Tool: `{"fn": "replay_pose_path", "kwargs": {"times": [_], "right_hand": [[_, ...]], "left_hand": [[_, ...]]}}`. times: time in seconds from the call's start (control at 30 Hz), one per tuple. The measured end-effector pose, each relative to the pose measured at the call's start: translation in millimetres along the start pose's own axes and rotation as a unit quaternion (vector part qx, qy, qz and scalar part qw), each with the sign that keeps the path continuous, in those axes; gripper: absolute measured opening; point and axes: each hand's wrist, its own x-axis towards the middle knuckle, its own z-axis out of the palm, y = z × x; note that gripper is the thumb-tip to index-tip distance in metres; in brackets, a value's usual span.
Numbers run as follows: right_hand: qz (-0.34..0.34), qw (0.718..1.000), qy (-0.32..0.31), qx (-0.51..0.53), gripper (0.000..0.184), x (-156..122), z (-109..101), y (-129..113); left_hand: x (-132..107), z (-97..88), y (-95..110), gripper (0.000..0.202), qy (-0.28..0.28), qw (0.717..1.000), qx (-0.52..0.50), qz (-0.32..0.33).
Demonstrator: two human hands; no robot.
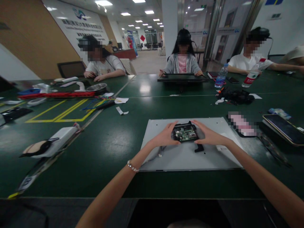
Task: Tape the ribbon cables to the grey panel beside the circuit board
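Observation:
A green circuit board point(186, 133) sits in a black plastic housing above the middle of a flat grey metal panel point(180, 161). My left hand point(165, 135) grips the left edge of the housing, thumb low and fingers at the top. On the opposite edge, my right hand point(209, 134) holds it the same way. A small black plastic piece point(199, 148) shows just below the board, near my right thumb. Beside my left wrist, a thin grey cable point(156, 154) runs over the panel's left side. Whether the housing touches the panel, I cannot tell.
Phones point(286, 128) and a clear bag point(273, 148) lie to the right. Two bottles point(221, 76) and black cables point(236, 96) are farther back. A white power strip-like object point(55, 142) lies left. Across the green table point(118, 177) sit three people, one holding a black screen point(182, 78).

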Motion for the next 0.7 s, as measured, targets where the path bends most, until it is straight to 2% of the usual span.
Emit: {"fn": "replay_pose_path", "kwargs": {"times": [0.13, 0.3, 0.4, 0.47, 0.53, 0.57, 0.63, 0.7], "right_hand": [[0.008, 1.0, -0.017, -0.003, 0.098, -15.6, 2.8, -3.7], [0.015, 1.0, -0.012, -0.015, 0.097, -34.8, 6.7, -7.2], [0.029, 0.999, -0.004, -0.023, 0.091, -43.1, 9.4, -7.7], [0.04, 0.999, 0.011, -0.026, 0.083, -46.5, 12.1, -7.4], [0.047, 0.998, 0.028, -0.025, 0.074, -48.6, 15.8, -7.2], [0.048, 0.998, 0.037, -0.026, 0.071, -49.1, 17.8, -7.2], [0.045, 0.997, 0.047, -0.034, 0.067, -49.5, 21.7, -7.5], [0.043, 0.997, 0.051, -0.05, 0.067, -48.8, 24.7, -8.2]], "left_hand": [[-4.3, 11.8, 12.5, 0.111, -0.037, 0.999, 0.004, 0.026], [-9.7, 26.3, 17.2, 0.114, -0.061, 0.996, 0.01, 0.058], [-9.5, 18.8, 9.1, 0.111, -0.083, 0.994, 0.022, 0.074], [-6.1, -1.6, -6.5, 0.096, -0.061, 0.995, 0.048, 0.064], [-2.0, -34.5, -31.6, 0.075, 0.028, 0.992, 0.119, 0.011], [-0.7, -54.4, -47.0, 0.07, 0.088, 0.981, 0.17, -0.03], [-1.7, -96.5, -79.8, 0.063, 0.19, 0.937, 0.269, -0.116], [-8.5, -135.7, -110.7, 0.06, 0.244, 0.888, 0.34, -0.19]]}}
